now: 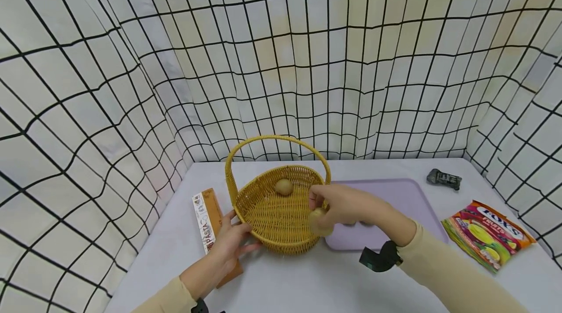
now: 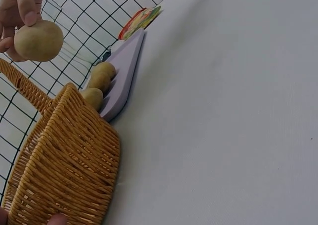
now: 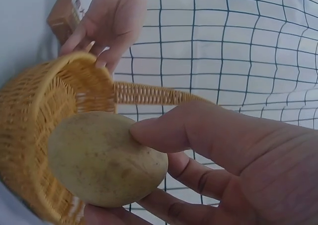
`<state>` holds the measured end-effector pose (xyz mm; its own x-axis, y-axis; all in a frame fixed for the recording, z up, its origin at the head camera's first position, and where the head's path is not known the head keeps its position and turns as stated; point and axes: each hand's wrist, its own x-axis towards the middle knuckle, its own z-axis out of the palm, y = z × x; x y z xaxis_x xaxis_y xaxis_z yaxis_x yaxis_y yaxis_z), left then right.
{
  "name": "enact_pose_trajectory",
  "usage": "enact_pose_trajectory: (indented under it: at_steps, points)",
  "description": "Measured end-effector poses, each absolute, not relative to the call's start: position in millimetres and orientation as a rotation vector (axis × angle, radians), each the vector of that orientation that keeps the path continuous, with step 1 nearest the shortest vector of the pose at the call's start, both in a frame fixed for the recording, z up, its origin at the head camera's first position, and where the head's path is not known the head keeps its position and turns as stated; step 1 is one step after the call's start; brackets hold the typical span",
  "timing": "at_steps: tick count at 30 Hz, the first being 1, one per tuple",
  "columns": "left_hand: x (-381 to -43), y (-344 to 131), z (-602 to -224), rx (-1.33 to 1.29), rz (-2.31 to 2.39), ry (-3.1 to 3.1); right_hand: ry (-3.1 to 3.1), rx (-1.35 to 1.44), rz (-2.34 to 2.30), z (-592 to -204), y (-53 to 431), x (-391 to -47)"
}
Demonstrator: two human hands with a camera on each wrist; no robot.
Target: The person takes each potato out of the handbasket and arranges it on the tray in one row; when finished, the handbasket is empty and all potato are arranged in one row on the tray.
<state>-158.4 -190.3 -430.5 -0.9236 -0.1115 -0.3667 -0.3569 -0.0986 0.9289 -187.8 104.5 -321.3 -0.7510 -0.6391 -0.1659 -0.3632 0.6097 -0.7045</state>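
Observation:
A potato is pinched between the thumb and fingers of my right hand, over the right side of a wicker basket. In the left wrist view the same potato hangs above the basket's rim, by its handle. My left hand holds the basket's left rim; its fingertips show against the weave. Another potato lies inside, toward the back. On the lilac tray sit several potatoes, mostly hidden by my right hand in the head view.
A pasta box lies left of the basket, partly under my left forearm. Right of the tray are a colourful Fox's Fruits bag and a small dark wrapped packet. Netting over white cloth encloses the table's back and sides.

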Motion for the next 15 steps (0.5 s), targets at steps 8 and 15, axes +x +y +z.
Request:
enact_pose_trajectory:
  at_steps: [8, 15]
  points:
    - [-158, -191, -431, -0.531, 2.144, 1.988, 2.438, -0.721, -0.932, -321, 144, -183]
    - [-159, -191, -430, -0.527, 2.143, 1.981, 2.497, -0.709, -0.823, -323, 182, -187]
